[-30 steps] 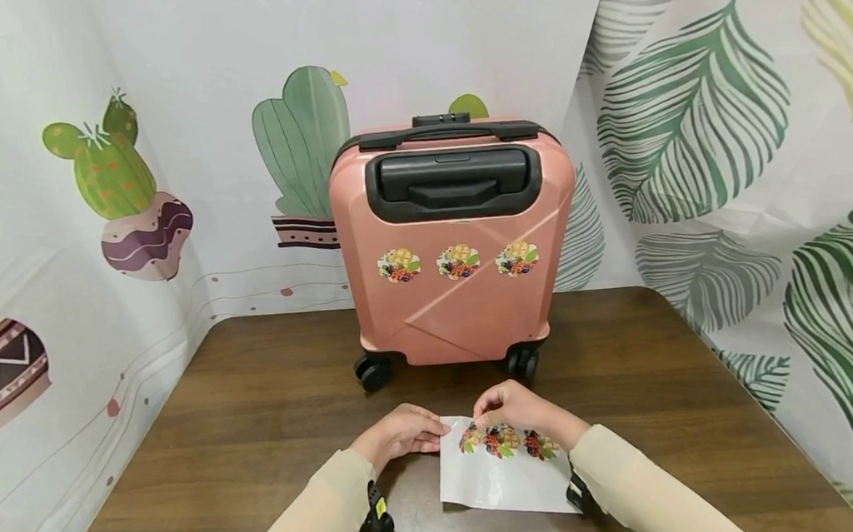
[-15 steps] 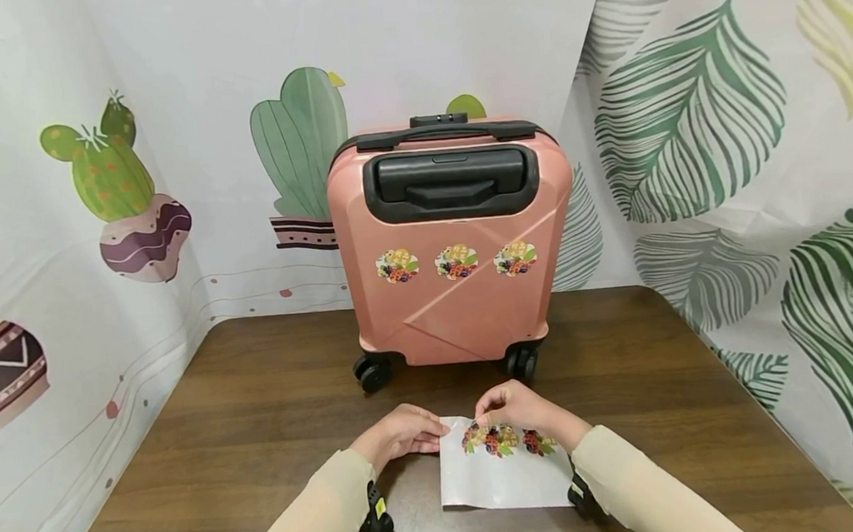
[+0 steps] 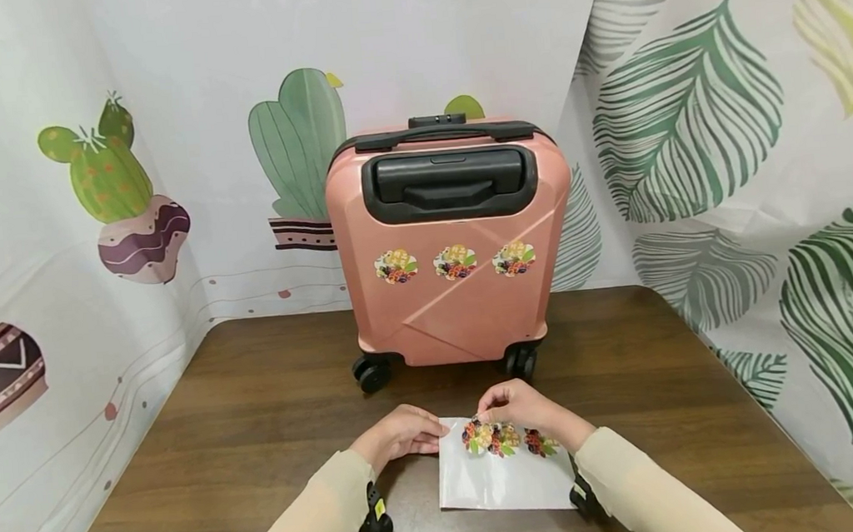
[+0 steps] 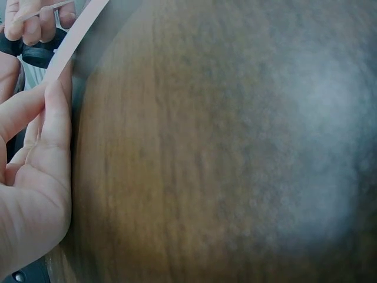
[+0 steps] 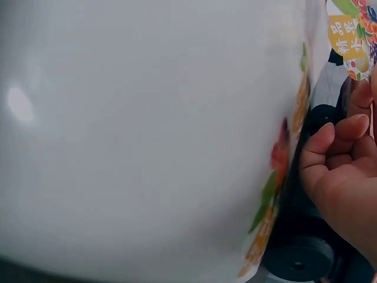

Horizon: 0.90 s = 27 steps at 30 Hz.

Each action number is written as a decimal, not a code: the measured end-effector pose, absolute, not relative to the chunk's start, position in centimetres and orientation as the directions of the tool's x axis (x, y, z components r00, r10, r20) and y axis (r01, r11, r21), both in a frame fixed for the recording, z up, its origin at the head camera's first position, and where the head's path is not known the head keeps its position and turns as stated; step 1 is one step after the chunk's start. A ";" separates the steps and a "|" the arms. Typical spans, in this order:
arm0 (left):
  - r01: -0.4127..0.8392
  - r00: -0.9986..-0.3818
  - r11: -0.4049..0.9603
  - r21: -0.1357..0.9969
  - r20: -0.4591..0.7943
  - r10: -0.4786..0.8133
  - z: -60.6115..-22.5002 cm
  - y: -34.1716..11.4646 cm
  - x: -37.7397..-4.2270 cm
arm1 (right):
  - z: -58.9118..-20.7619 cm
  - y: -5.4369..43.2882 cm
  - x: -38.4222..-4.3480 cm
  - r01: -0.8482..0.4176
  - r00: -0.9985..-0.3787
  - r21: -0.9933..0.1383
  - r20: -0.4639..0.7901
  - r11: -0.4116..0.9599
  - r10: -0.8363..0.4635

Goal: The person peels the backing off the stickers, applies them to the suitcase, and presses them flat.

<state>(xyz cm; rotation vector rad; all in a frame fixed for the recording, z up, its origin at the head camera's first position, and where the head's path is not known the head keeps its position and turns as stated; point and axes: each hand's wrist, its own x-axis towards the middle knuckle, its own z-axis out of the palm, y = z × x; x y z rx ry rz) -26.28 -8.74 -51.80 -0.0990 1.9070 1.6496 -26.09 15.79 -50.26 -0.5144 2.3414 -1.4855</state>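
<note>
Patterned cloth backdrop (image 3: pixel 175 35), cacti and leaves, behind everything. Brown table (image 3: pixel 270 378) before it. Pink suitcase (image 3: pixel 468 317) upright on its wheels toward the far side, three applied stickers (image 3: pixel 455 262) in a row below the handle recess. White sheet (image 3: pixel 504 489) on the near side, between the two hands, with two unpeeled stickers (image 3: pixel 542 443) near its far edge.

Risk, as I judge it: the sheet is held only at one corner, so if that grip slackens, the sheet could drag along with a pull. The loose piece hangs by one edge; a dip could let it fold over or catch its neighbour.

Left hand (image 3: pixel 404 432): thumb and forefinger pressed together on the sheet's left corner. Right hand (image 3: pixel 520 409): fingertips pinching a fruit sticker (image 5: pixel 353 35) by its edge, above the sheet's far left part. Whether the lower edge is quite free, I can't tell from here.
</note>
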 end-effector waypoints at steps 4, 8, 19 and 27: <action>-0.438 -0.811 0.213 0.873 -0.486 0.325 -51.8 -8.8 -26.3 | -49.9 15.5 -25.9 -0.129 -0.892 -0.920 -0.055 0.369 -0.449; -0.437 -0.815 0.208 0.875 -0.483 0.319 -52.0 -8.7 -26.4 | -49.3 15.0 -25.7 -0.116 -0.909 -0.927 -0.045 0.356 -0.414; -0.440 -0.816 0.216 0.872 -0.489 0.310 -52.1 -8.6 -26.4 | -46.7 13.1 -25.3 -0.154 -0.955 -0.931 0.054 0.332 -0.292; -0.441 -0.809 0.207 0.873 -0.487 0.328 -52.1 -8.7 -26.4 | -45.6 12.1 -25.0 -0.170 -0.965 -0.927 0.088 0.334 -0.245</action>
